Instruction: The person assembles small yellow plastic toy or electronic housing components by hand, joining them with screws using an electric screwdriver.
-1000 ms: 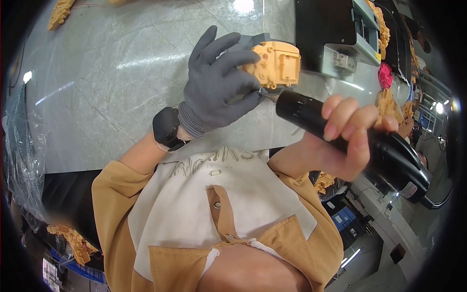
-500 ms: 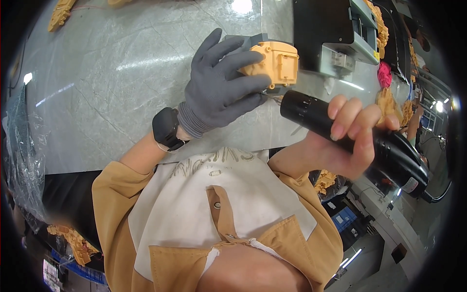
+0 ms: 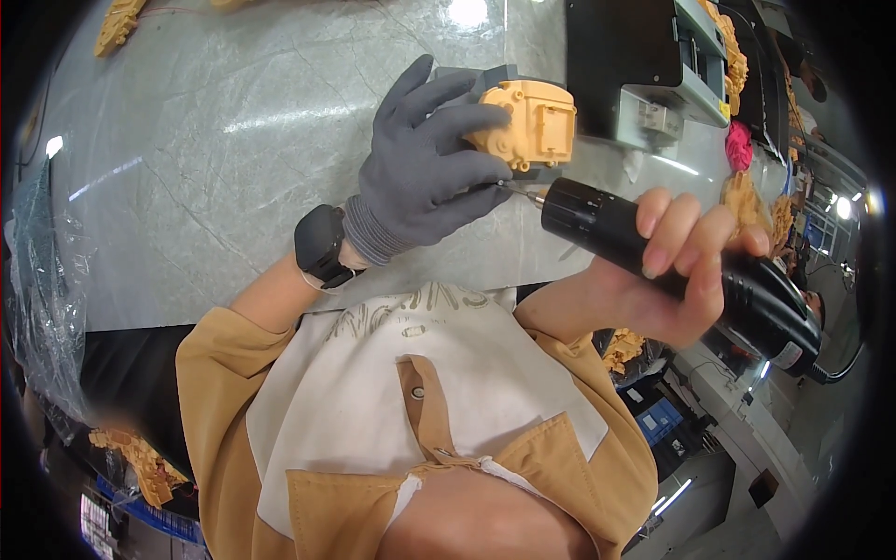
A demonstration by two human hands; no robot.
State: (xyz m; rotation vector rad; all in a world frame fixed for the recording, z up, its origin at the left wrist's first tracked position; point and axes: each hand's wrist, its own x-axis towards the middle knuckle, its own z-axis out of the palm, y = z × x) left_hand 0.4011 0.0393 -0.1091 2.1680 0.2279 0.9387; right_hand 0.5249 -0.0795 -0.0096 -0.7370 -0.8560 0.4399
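Note:
My left hand point(image 3: 425, 173), in a grey knitted glove, rests its fingers on the left side of an orange moulded plastic housing point(image 3: 527, 119) and grips it. The housing sits on a dark grey block-like holder point(image 3: 504, 72), mostly hidden under it. A black electric screwdriver point(image 3: 597, 215) is held in my bare right hand point(image 3: 686, 261), fingers wrapped round its body. Its thin metal bit points left, below the housing's lower edge. The tip lies beside the gloved fingertips, with a tiny bright piece there, too small to make out.
The grey marble-patterned table point(image 3: 233, 187) stretches to the left. A black and grey machine point(image 3: 621, 65) stands at the back right, near a pink bundle point(image 3: 738, 147) and more orange parts point(image 3: 747, 201). Clear plastic film point(image 3: 47, 299) hangs at the left. A cable trails from the screwdriver.
The housing and my left hand have shifted very slightly to the right. The screwdriver has moved a little right and down, and more of its bit shows.

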